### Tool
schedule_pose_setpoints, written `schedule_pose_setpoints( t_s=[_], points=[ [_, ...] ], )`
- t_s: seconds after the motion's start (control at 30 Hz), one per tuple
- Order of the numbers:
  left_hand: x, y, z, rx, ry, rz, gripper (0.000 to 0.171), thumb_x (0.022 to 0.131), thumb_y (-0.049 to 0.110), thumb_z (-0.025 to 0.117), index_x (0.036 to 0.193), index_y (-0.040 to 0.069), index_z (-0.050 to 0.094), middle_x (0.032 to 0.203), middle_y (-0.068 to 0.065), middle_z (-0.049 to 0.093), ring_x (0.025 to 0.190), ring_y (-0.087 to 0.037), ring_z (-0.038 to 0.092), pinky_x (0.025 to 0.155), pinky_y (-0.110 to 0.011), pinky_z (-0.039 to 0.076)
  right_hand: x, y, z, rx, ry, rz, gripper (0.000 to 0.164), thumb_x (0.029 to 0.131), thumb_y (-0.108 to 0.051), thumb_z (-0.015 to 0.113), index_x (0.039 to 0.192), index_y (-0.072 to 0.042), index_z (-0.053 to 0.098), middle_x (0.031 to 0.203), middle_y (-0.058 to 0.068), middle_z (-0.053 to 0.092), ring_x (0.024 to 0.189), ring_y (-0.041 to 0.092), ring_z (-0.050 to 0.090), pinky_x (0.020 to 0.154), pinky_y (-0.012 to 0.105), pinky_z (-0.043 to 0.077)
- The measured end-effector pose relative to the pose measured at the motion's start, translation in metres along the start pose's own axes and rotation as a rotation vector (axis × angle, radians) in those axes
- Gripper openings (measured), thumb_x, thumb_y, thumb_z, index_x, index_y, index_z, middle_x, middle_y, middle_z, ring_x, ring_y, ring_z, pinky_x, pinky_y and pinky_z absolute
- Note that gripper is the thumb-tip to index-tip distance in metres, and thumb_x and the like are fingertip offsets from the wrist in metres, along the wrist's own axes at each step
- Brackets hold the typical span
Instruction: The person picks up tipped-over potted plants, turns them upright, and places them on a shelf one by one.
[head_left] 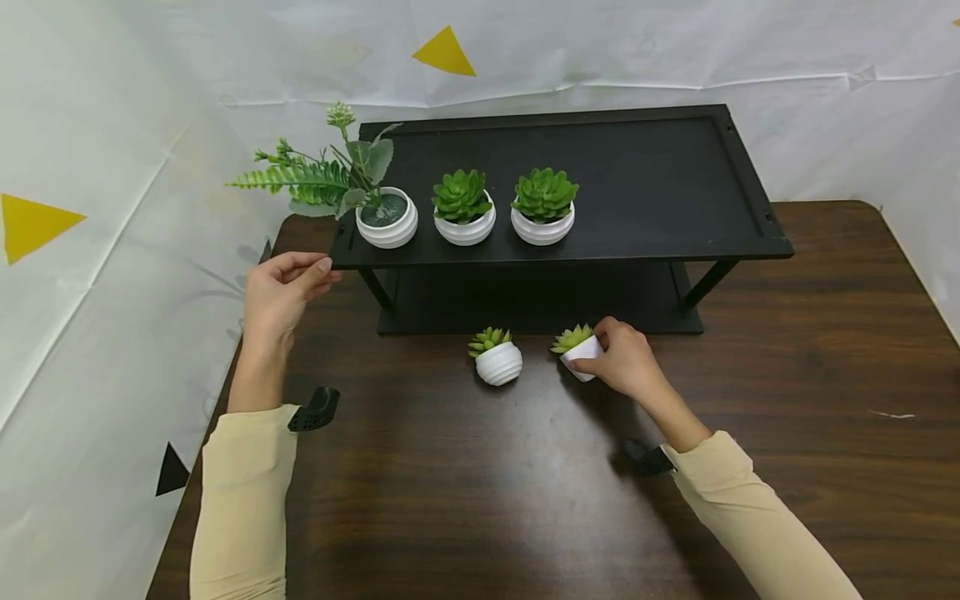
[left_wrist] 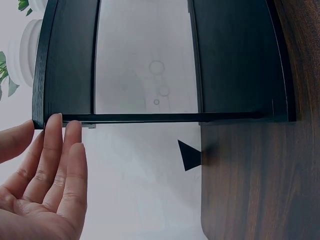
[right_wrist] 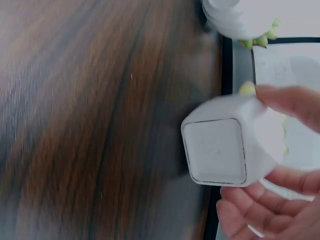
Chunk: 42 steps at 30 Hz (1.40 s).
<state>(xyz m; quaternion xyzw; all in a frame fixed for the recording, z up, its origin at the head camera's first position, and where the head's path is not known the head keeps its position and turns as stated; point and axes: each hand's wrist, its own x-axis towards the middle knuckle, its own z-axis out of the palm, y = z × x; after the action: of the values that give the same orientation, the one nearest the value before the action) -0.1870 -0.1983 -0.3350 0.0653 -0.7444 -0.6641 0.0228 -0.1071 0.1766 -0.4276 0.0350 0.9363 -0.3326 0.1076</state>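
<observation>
My left hand (head_left: 281,287) pinches the front left corner of a black two-tier shelf (head_left: 637,183), with the thumb above and fingers below the top board in the left wrist view. Between my right thumb and fingers is a small white square potted succulent (head_left: 587,358), tilted so its flat base (right_wrist: 215,151) faces the right wrist camera. My right hand (head_left: 626,357) grips it just in front of the lower board. To its left, a ribbed round potted succulent (head_left: 499,363) leans on the table.
Along the top board's left half stand a leafy potted plant (head_left: 386,218) and two green potted succulents, one in the middle (head_left: 464,218) and one farther right (head_left: 543,218). The shelf is on a dark wooden table (head_left: 450,500), and white sheeting (head_left: 600,50) hangs behind.
</observation>
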Motion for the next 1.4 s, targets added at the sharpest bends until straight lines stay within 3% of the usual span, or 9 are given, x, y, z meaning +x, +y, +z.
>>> schedule_pose_setpoints(
  t_s=[0.2,0.9,1.2,1.4],
  points=[
    [-0.002,0.001,-0.002,-0.033,-0.019,-0.009,0.021,0.084,0.006,0.066,0.098,-0.009,0.061,0.071,0.001,0.068,0.067,-0.009,0.066,0.063,-0.016,0.053,-0.001,0.005,-0.008,0.028,-0.05,-0.021,0.049,0.075,-0.02,0.074,0.11,0.009,0.052,0.098,0.025,0.057,0.086,0.035,0.054,0.069,0.043,0.047],
    [-0.003,0.0,-0.001,-0.006,-0.018,-0.01,0.018,0.085,0.004,0.064,0.097,-0.009,0.061,0.069,0.002,0.067,0.066,-0.007,0.066,0.063,-0.016,0.053,-0.001,0.002,0.002,-0.036,0.056,-0.006,0.049,0.074,-0.028,0.076,0.099,0.007,0.052,0.088,0.022,0.056,0.074,0.032,0.054,0.058,0.039,0.045],
    [-0.003,0.0,-0.001,-0.012,-0.023,-0.008,0.018,0.085,0.004,0.064,0.097,-0.009,0.061,0.07,0.002,0.067,0.067,-0.009,0.066,0.064,-0.016,0.053,-0.001,0.008,0.002,0.036,0.083,-0.044,0.046,0.074,-0.023,0.075,0.1,0.008,0.053,0.089,0.025,0.058,0.077,0.034,0.055,0.061,0.041,0.046],
    [-0.002,0.001,-0.001,-0.014,-0.026,-0.007,0.018,0.085,0.004,0.064,0.098,-0.009,0.061,0.069,0.003,0.067,0.065,-0.007,0.065,0.063,-0.016,0.053,0.0,0.014,0.0,0.08,0.064,-0.069,0.043,0.075,-0.023,0.075,0.1,0.006,0.055,0.085,0.019,0.06,0.07,0.028,0.056,0.057,0.036,0.046]
  ],
)
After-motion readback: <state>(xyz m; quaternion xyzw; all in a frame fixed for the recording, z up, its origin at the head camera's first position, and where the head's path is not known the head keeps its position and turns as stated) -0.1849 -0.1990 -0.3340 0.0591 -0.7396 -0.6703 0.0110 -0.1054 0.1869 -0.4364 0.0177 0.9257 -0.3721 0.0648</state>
